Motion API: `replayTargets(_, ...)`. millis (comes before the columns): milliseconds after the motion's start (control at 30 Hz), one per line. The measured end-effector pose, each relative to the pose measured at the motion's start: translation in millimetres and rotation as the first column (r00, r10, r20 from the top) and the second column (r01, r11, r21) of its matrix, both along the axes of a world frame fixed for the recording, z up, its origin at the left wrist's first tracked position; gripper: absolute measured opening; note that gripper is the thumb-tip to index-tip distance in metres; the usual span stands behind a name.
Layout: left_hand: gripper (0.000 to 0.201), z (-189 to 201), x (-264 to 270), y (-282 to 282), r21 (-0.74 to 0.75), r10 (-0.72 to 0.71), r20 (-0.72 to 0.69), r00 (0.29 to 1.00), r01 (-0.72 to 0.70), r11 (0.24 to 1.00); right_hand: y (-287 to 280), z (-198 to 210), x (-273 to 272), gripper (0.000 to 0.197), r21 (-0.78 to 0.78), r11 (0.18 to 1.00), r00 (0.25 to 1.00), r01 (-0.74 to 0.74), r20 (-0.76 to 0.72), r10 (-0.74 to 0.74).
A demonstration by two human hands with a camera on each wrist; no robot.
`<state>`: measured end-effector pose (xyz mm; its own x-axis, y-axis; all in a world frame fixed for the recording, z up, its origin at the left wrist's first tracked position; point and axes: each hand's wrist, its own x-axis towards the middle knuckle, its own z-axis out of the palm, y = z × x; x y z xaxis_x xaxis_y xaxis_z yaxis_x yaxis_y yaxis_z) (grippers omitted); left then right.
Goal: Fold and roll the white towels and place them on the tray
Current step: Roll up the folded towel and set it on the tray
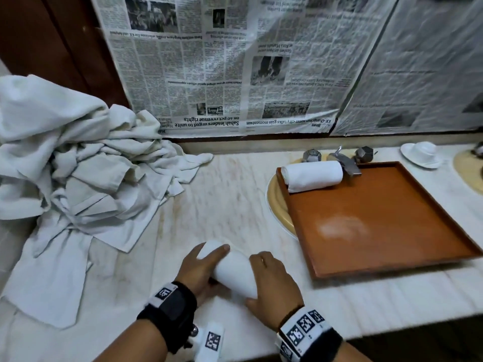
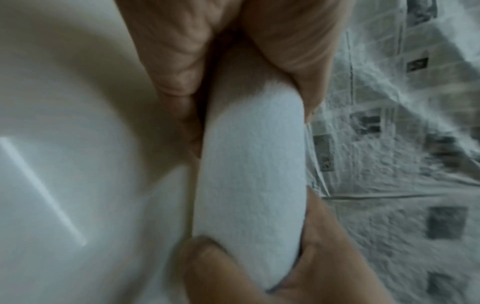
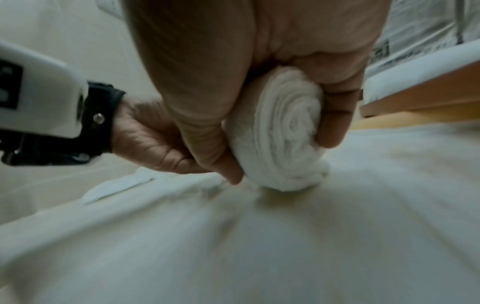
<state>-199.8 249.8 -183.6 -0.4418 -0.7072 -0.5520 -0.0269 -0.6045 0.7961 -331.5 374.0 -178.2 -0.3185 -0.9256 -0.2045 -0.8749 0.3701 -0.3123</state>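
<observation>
Marble surface (image 1: 230, 194) bearing heap of loose towels (image 1: 73, 163), tray (image 1: 379, 218) with 1 rolled towel (image 1: 313, 175); near edge, second rolled towel (image 1: 235, 270) gripped between left hand (image 1: 201, 267) and right hand (image 1: 274, 286), fingers curled round each end.
</observation>
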Motion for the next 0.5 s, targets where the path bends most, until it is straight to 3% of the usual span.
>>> replayTargets(167,0.054,28.4,-47.6,-48.4,-0.104,-0.188,-0.168,0.968,0.172,0.98,-18.7,31.5,-69.9,0.091,-0.138,0.983,0.981,0.124,0.168,-0.1)
replayTargets(233,0.05,36.0,-74.2,-55.7,-0.133,-0.242,-0.208,0.948,0.218,0.967,-19.6,38.3,-105.8,0.101,-0.167,0.962,0.938,0.215,0.309,-0.156)
replayTargets(300,0.046,39.0,-103.4,-57.2,-0.134,-0.269,-0.226,0.936,0.244,0.96,-15.5,42.1,-141.4,0.099,-0.2,0.94,0.886,0.278,0.431,-0.17)
replayTargets(400,0.047,34.0,-149.0,-53.7,-0.2,-0.317,-0.171,0.933,0.282,0.938,-8.1,41.0,-194.0,0.082,-0.227,0.915,0.819,0.335,0.551,-0.164)
replayTargets(500,0.049,19.6,-199.8,-52.0,-0.435,-0.364,0.032,0.931,0.341,0.834,-10.3,31.6,-247.0,0.074,-0.279,0.878,0.777,0.389,0.612,-0.15)
